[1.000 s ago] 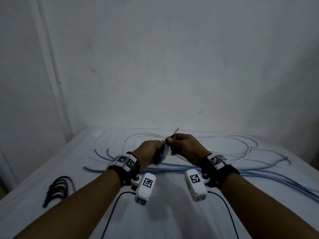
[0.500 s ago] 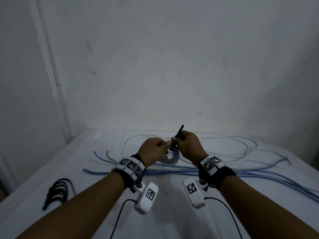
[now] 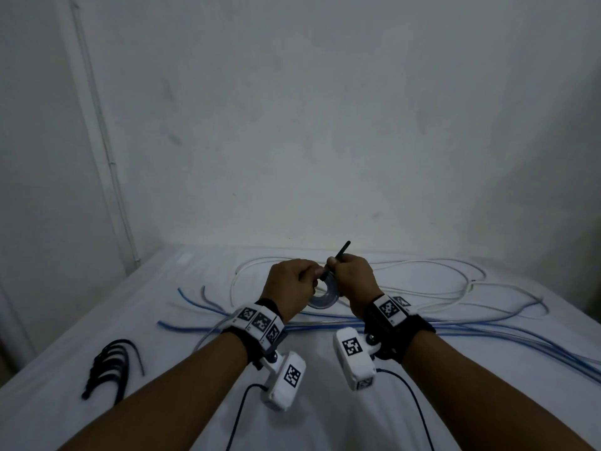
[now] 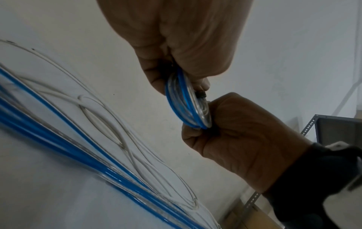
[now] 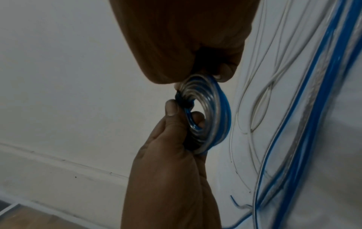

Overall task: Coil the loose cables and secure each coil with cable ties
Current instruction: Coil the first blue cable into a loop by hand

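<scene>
Your left hand [image 3: 290, 285] and right hand [image 3: 354, 278] both pinch the small blue-clear coil [image 3: 325, 296] held above the table [image 3: 169, 379]; right fingers also grip the black cable tie [image 3: 341, 252]. Loose cables [image 3: 455, 330] lie behind; spare ties [image 3: 110, 366] sit far left.

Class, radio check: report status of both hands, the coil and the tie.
Left hand grips blue-and-clear coil. Right hand pinches black cable tie, tail sticking up. Loose blue cables lie behind, not obstructing.
</scene>
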